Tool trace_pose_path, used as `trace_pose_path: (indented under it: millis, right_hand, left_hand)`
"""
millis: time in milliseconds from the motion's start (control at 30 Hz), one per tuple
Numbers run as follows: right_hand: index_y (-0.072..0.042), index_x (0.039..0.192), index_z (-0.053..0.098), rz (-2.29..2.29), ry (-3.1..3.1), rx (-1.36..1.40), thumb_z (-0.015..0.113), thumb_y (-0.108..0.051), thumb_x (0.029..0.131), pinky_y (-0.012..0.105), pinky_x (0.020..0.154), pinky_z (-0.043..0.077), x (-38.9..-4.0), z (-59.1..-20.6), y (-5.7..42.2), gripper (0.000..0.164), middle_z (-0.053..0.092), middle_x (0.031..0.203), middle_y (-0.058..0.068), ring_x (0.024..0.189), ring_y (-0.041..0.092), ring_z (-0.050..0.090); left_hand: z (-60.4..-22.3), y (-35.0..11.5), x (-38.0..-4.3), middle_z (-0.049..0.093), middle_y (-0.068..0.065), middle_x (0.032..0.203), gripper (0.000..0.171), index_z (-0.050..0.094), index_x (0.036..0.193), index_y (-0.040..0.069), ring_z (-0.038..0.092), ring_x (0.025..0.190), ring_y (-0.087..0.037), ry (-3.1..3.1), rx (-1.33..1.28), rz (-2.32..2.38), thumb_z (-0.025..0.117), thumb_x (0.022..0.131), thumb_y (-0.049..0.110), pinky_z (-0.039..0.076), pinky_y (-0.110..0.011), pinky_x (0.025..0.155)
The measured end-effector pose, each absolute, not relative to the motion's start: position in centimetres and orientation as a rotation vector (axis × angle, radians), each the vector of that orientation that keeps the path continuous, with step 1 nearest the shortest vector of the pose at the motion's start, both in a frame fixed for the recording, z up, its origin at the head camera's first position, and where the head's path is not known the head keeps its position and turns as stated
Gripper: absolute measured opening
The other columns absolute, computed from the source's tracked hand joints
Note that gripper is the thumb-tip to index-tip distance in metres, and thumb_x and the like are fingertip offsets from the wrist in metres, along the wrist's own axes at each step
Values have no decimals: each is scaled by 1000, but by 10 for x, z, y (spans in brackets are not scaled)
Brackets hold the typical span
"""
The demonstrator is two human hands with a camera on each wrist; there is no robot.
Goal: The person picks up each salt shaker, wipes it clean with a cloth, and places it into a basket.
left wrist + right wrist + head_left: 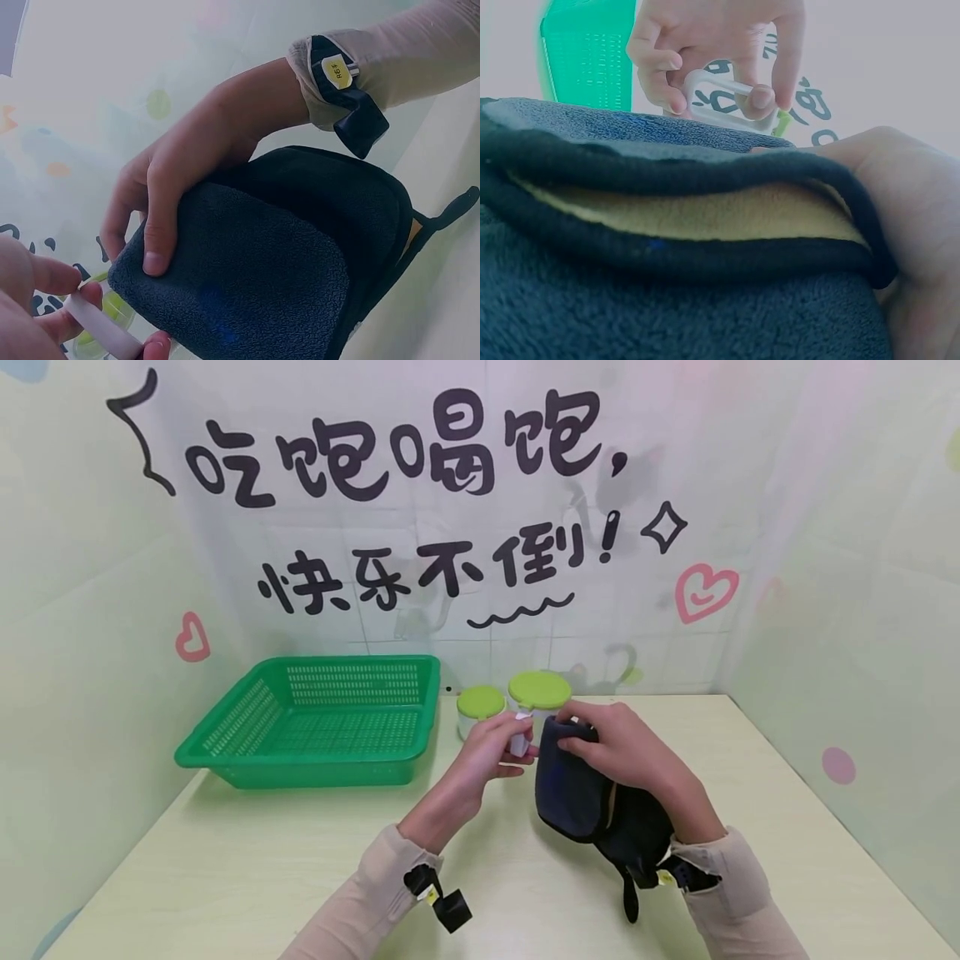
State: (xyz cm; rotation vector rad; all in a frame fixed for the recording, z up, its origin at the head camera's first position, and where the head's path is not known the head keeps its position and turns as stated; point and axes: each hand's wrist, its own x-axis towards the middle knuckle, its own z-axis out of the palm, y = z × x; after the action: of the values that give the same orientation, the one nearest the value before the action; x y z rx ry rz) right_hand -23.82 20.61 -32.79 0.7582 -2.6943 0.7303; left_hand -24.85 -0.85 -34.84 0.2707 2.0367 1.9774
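Observation:
My left hand [487, 752] pinches a small white frame-like piece [724, 120] with rounded corners between thumb and fingers. From the left wrist view it shows as a white bar. Beside it, my right hand [622, 747] grips the upper edge of a dark blue fleecy, pouch-like cloth piece [566, 785] with black edging. Its thumb lies on the fleece in the left wrist view. A gap between the black edges shows a tan lining [690, 214] in the right wrist view. A dark loop [631, 897] hangs from the lower end. The white piece is close to the cloth; contact cannot be told.
A green plastic basket [307, 772] stands at the back left of the pale table [300, 860]. Behind my hands are two containers with lime lids, a smaller one [481, 702] and a larger one [538, 688]. A printed white sheet [420, 635] covers the back wall.

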Motion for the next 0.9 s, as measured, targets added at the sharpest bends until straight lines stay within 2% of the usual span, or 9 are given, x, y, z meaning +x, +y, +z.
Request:
trace_pose_path:
  millis: [300, 600, 900]
  right_hand:
    - [-15, 111, 69, 725, -2780, 803, 72, -16, 95, 35, 76, 52, -241, -328, 206, 16, 73, 87, 0, 75, 12, 60]
    - [-16, 108, 69, 683, -2817, 841, 73, -16, 94, 32, 71, 47, -244, -334, 206, 15, 70, 82, -3, 71, 12, 57]
    - [-15, 111, 70, 713, -2761, 805, 72, -16, 95, 36, 77, 53, -243, -333, 206, 16, 74, 92, 0, 77, 12, 61]
  left_hand:
    - [-344, -9, -248, 72, -6, 95, 28, 61, 97, 11, 67, 85, -16, 2035, 270, 1994, 53, 105, 37, 55, -33, 81]
    - [-342, -11, -247, 72, -7, 97, 30, 61, 99, 9, 66, 86, -16, 2044, 285, 1991, 52, 106, 36, 54, -33, 82]
    - [-344, -9, -249, 71, -4, 91, 27, 61, 96, 11, 66, 83, -15, 2040, 270, 2002, 53, 106, 36, 54, -31, 79]
